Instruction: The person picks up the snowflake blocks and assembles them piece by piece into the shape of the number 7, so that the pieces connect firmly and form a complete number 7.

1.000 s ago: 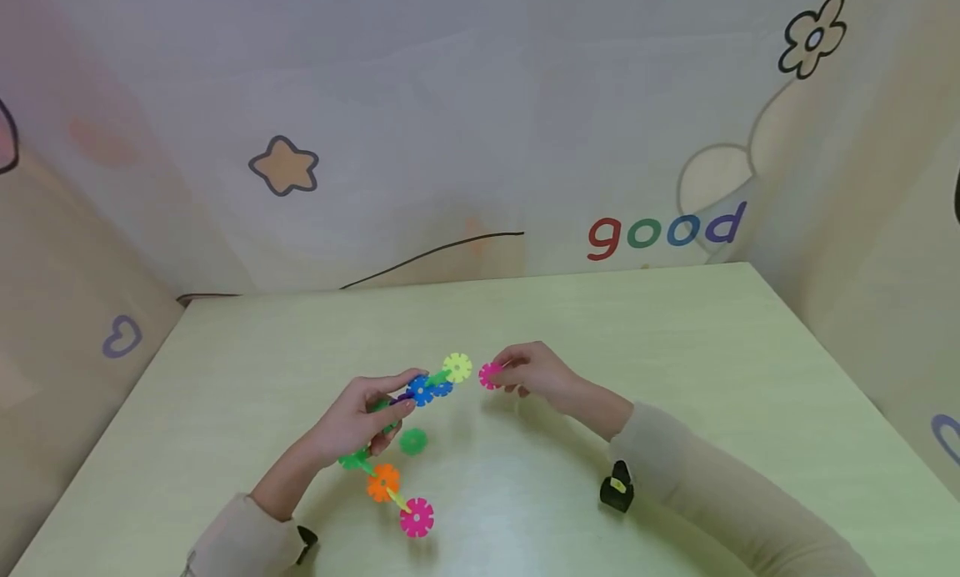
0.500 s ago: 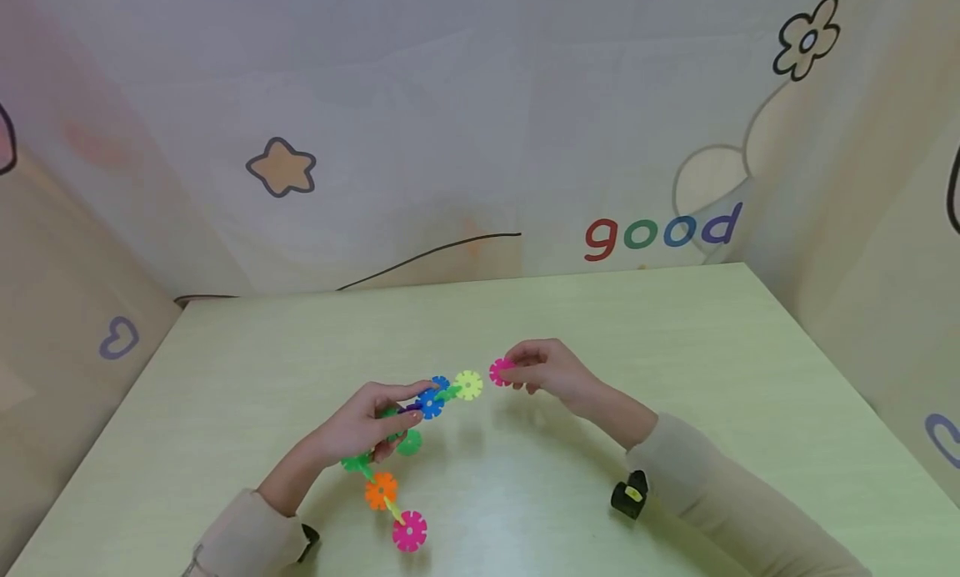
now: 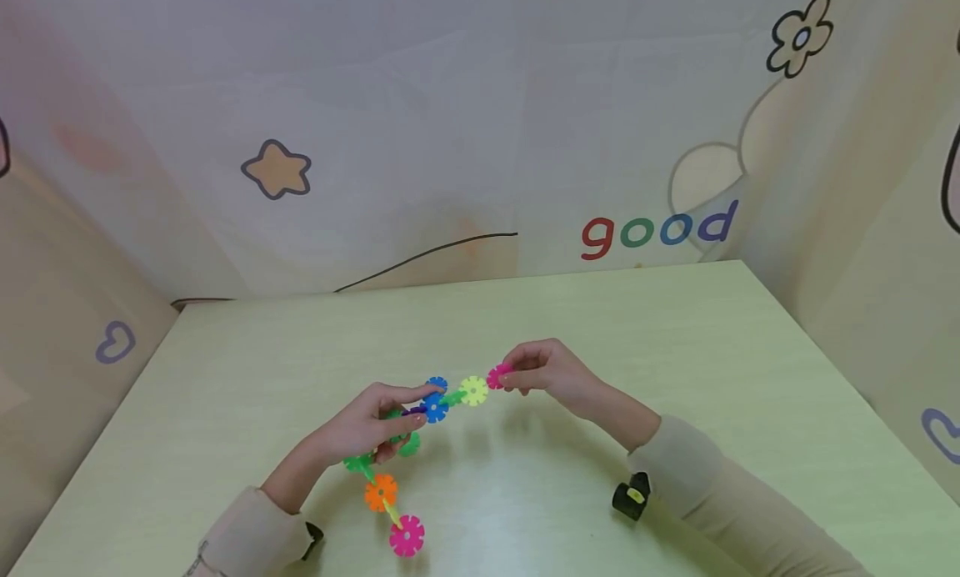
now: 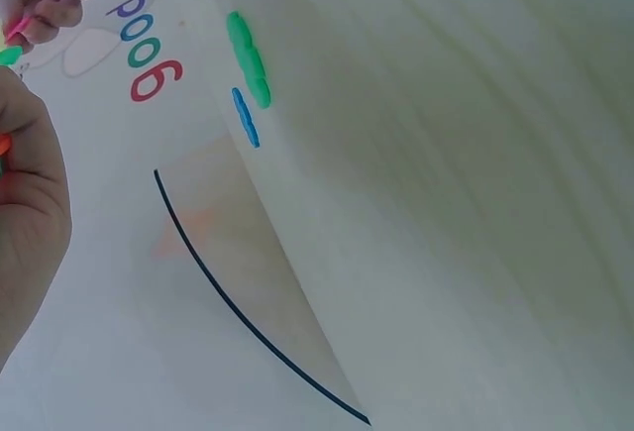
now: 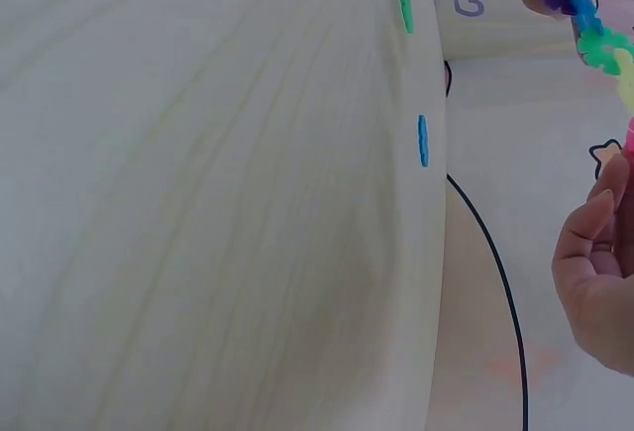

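My left hand grips a chain of notched plastic discs between thumb and fingers. From its fingertips run a blue disc, a green disc and a yellow disc. Below the palm hang an orange disc and, at the lower end, a large pink disc. The middle of the chain is partly hidden by the fingers. My right hand pinches a single pink disc, its edge right at the yellow disc's rim.
Loose on the pale table lie a green disc and a blue disc, seen edge-on from the left wrist. A printed curtain closes off the back and sides.
The left hand has shifted the chain slightly right and its yellow end lower. The right hand went a little right, then back left, so the pink disc now closely borders the yellow one.
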Available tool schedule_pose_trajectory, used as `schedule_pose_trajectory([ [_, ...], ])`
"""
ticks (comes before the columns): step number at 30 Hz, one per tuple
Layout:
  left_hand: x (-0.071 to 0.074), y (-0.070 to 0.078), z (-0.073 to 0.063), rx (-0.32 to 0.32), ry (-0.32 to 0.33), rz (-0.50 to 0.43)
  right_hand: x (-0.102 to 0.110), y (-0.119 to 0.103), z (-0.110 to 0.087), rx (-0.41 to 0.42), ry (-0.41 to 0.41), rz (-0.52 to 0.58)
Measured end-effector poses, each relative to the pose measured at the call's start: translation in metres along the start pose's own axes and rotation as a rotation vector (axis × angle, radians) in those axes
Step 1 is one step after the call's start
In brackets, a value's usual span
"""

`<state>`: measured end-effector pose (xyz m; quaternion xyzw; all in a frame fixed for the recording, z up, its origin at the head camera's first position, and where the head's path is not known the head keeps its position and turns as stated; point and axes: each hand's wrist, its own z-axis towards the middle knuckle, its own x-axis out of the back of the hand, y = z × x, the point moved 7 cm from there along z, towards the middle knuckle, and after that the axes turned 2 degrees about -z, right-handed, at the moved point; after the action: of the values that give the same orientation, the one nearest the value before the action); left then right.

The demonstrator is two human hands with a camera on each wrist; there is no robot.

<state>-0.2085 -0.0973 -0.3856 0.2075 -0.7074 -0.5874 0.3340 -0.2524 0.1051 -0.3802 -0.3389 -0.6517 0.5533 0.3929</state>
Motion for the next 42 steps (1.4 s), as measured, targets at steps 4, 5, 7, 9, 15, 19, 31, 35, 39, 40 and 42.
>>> schedule_pose_trajectory([
  [4,0.001,0.001,-0.001,0.01,0.003,0.004,-0.002,-0.001,0.0,0.021,-0.013,-0.004],
  [5,0.001,0.001,-0.001,0.011,0.002,0.002,-0.003,-0.001,0.0,0.027,-0.016,-0.004],
  [7,0.001,0.001,-0.001,0.01,-0.001,-0.002,-0.005,-0.002,0.0,0.04,-0.025,-0.006],
  [9,0.001,0.001,-0.001,0.008,-0.002,-0.006,-0.007,-0.003,0.001,0.051,-0.034,-0.012],
  [15,-0.001,0.002,-0.001,-0.005,-0.004,-0.008,-0.01,-0.004,0.002,0.104,-0.055,-0.048],
  [19,-0.003,0.001,0.0,-0.003,-0.004,-0.01,-0.011,-0.007,0.003,0.132,-0.049,-0.059],
  [31,0.005,-0.002,-0.003,-0.011,0.039,-0.007,-0.015,-0.012,0.01,0.145,-0.056,-0.15],
  [35,0.01,-0.003,-0.009,-0.006,0.053,-0.019,-0.016,-0.01,0.018,0.14,-0.085,-0.191],
  [39,0.013,-0.003,-0.015,-0.013,0.054,-0.017,-0.017,-0.006,0.031,0.131,-0.087,-0.257],
  [40,0.013,-0.003,-0.016,-0.014,0.051,-0.017,-0.018,-0.004,0.035,0.12,-0.083,-0.266],
  [42,0.013,-0.003,-0.018,-0.017,0.04,-0.011,-0.019,0.0,0.041,0.092,-0.074,-0.272],
])
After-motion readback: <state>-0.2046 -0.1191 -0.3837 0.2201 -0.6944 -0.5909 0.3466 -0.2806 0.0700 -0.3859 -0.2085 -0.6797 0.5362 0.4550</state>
